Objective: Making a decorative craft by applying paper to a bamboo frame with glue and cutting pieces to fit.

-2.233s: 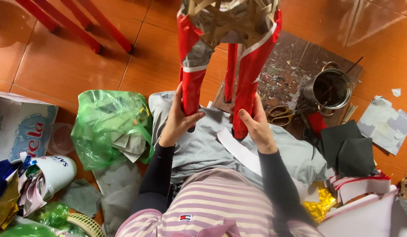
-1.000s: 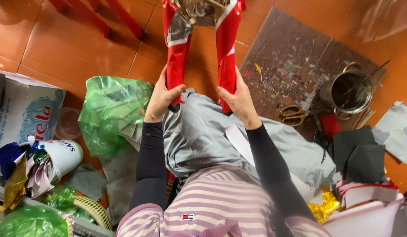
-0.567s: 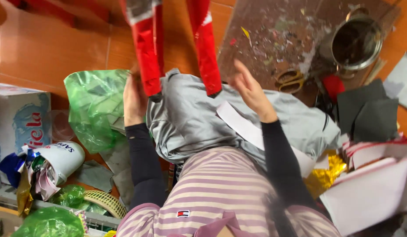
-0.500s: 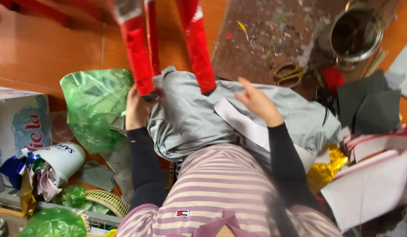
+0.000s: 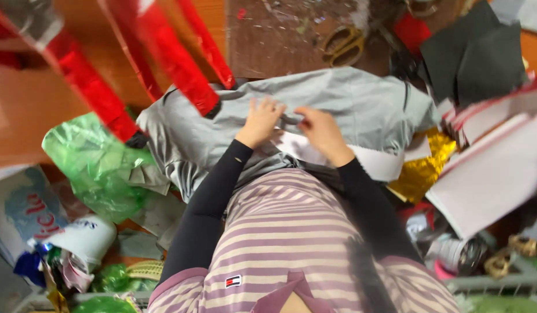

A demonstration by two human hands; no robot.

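Your left hand (image 5: pixel 259 120) and right hand (image 5: pixel 319 128) meet at the centre of the frame, on the grey cloth (image 5: pixel 349 107) spread over your lap. The left hand lies with its fingers spread flat on the cloth, not closed on anything. The right hand's fingertips curl toward the left hand; the picture is too blurred to tell whether that grip pinches something small or is merely bent. Just below your hands, a white paper strip (image 5: pixel 372 162) lies across the cloth, running toward the right.

At upper left, red foil-wrapped legs (image 5: pixel 187 75) slant down the frame, their lower ends touching the cloth's upper left edge; one more red leg (image 5: pixel 91 87) ends beside the green plastic bag (image 5: pixel 88 162) at left. Scraps of grey paper (image 5: pixel 146 177) lie on that bag.

Above the cloth, at top centre, a brown board (image 5: pixel 274 35) speckled with bits lies on the floor, with scissors (image 5: pixel 341 46) at its right edge. Black paper sheets (image 5: pixel 477 58) sit at upper right, well apart from your hands. Gold foil (image 5: pixel 422 168) lies crumpled at the right of the cloth, next to white card sheets (image 5: pixel 494 174). At lower left stand a white cup (image 5: pixel 86 240) and a carton (image 5: pixel 19 211).
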